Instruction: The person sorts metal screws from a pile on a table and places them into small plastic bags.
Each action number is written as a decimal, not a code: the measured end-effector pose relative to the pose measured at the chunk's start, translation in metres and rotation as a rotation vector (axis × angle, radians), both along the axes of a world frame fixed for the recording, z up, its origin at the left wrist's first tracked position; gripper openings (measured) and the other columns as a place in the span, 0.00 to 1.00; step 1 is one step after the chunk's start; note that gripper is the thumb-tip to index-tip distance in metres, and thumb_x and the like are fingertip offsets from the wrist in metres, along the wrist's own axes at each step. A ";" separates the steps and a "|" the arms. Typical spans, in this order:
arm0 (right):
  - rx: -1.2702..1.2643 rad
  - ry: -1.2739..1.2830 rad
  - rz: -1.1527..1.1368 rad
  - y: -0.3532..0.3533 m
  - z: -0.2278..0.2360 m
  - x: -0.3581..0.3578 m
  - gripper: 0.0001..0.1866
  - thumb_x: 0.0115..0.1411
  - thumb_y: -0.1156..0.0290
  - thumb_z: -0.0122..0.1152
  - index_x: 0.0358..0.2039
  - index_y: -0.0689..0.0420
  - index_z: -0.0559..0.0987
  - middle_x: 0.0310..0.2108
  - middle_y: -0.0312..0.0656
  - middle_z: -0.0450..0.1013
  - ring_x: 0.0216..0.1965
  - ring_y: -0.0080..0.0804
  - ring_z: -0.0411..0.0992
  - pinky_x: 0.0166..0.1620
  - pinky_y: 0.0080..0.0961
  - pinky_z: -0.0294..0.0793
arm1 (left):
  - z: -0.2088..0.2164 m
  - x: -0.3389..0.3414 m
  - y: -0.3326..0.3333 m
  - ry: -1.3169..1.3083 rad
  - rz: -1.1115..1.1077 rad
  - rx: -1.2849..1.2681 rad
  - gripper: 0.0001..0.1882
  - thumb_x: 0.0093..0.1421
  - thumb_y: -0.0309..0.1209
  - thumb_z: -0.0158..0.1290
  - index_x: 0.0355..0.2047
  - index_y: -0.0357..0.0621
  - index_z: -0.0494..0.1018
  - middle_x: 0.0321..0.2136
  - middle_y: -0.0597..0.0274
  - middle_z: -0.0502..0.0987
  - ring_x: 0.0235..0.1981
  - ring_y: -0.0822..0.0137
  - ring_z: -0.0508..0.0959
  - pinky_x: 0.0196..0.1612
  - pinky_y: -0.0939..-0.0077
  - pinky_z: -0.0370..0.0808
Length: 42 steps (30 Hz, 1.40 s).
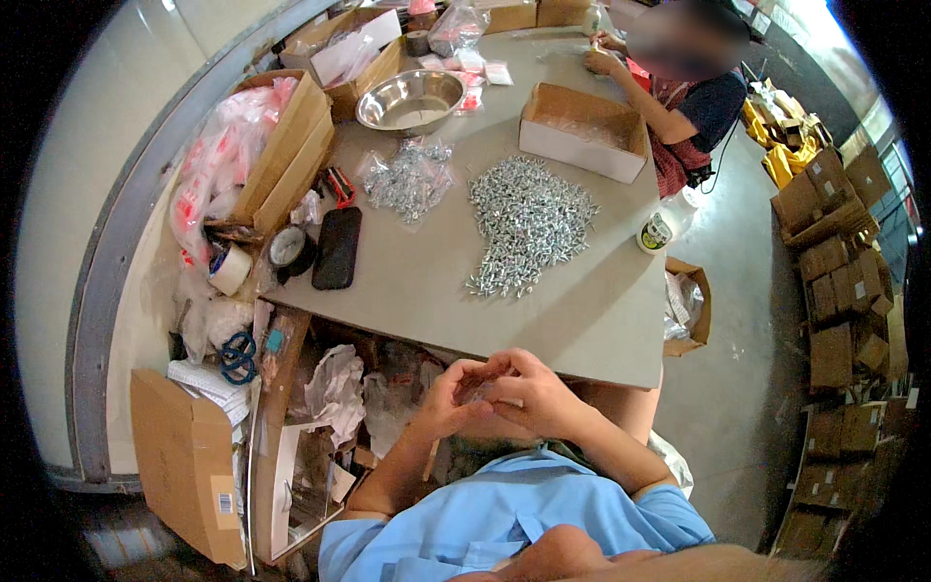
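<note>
Tabletop plain grey; screws silver; metal bowl silver; phone black; shirt light blue; box near right edge white outside, brown inside.

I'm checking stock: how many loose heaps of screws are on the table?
1: the loose heap, between the bagged hardware and the plastic bottle.

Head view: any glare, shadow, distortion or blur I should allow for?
Head view: the bowl and fasteners glint; a shadow runs from the bottle across the table. Head view again: the left metal frame bows; the co-worker's head is blurred.
</note>
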State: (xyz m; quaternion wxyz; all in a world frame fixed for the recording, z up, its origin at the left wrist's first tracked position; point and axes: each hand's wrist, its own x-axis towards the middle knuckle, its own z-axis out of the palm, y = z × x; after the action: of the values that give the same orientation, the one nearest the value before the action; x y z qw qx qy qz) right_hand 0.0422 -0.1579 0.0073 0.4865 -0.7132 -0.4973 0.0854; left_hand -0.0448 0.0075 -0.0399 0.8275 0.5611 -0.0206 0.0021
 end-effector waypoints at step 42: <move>-0.020 0.231 -0.593 -0.089 -0.062 0.070 0.05 0.50 0.75 0.61 0.28 0.58 0.75 0.25 0.46 0.71 0.27 0.44 0.72 0.30 0.33 0.72 | 0.053 0.529 -0.003 -0.204 -0.173 1.700 0.14 0.54 0.36 0.49 0.33 0.40 0.78 0.36 0.48 0.78 0.39 0.49 0.77 0.44 0.58 0.72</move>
State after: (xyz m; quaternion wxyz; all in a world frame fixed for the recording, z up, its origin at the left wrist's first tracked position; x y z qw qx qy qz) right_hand 0.1124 -0.2471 -0.0549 0.5365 -0.8174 -0.2083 0.0254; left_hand 0.4844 0.0043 0.0131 0.1176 0.9839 -0.1320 -0.0265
